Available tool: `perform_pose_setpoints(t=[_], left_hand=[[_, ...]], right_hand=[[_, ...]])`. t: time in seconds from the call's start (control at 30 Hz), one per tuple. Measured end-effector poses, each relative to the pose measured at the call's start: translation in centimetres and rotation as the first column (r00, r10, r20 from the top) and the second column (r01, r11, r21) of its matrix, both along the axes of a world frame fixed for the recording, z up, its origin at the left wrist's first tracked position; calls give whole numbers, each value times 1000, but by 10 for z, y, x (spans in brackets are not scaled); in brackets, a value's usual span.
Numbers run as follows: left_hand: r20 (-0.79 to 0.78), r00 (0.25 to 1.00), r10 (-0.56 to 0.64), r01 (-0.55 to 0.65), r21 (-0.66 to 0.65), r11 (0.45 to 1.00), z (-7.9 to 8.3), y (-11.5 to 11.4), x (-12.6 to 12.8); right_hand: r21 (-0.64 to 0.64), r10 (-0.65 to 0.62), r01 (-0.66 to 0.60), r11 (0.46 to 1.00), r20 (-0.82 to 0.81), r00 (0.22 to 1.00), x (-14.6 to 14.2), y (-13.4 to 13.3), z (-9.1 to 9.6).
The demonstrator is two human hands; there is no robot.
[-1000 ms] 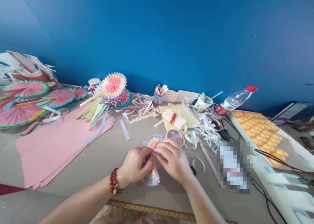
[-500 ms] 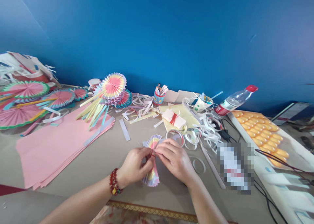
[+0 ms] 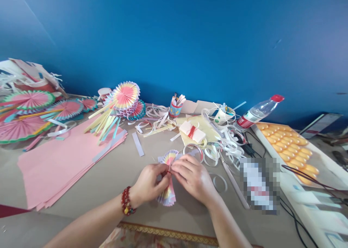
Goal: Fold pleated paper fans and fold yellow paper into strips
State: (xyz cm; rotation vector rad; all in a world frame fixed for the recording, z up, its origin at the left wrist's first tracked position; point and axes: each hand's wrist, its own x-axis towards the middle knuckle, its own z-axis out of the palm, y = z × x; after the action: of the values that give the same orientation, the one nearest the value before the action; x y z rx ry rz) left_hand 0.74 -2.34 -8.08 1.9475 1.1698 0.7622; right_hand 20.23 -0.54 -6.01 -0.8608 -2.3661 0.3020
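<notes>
Between my two hands is a small pleated paper fan (image 3: 167, 198), pink, yellow and lilac, gathered at the waist and spreading out above and below. A thin red string (image 3: 169, 172) crosses its narrow middle. My left hand (image 3: 149, 181), with a beaded bracelet (image 3: 126, 201) on the wrist, pinches the waist between thumb and fingers. From the other side, my right hand (image 3: 193, 175) has its fingertips closed at the red string, against the folds. Its fingers hide the string's ends. Just behind the fan lies a lilac paper strip (image 3: 192, 152).
Pink paper sheets (image 3: 59, 161) are stacked at left, with finished paper rosettes (image 3: 125, 95) behind. Ahead lie curled white strips (image 3: 212, 155), a tape roll (image 3: 199, 150), a wrapped bundle (image 3: 192, 131) and a pen cup (image 3: 175, 108). A bottle (image 3: 258, 112) leans at right near black cables (image 3: 292, 213).
Almost nothing differs. Both hands keep their hold at the fan's waist, with only a very slight shift of the fingers and of the view.
</notes>
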Motion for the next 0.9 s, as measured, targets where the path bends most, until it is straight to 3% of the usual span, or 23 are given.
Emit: perform_pose_setpoints(t=[0.53,0.9], left_hand=[[-58,998,-2,6,66,998,0,-1,0],[-59,998,-3,6,55,998,1,-1,0]], right_hand=[[23,-23,22,999,48,999,-4,-4,1],[11,-5,5,1000,-15,1000,-3,0,2]])
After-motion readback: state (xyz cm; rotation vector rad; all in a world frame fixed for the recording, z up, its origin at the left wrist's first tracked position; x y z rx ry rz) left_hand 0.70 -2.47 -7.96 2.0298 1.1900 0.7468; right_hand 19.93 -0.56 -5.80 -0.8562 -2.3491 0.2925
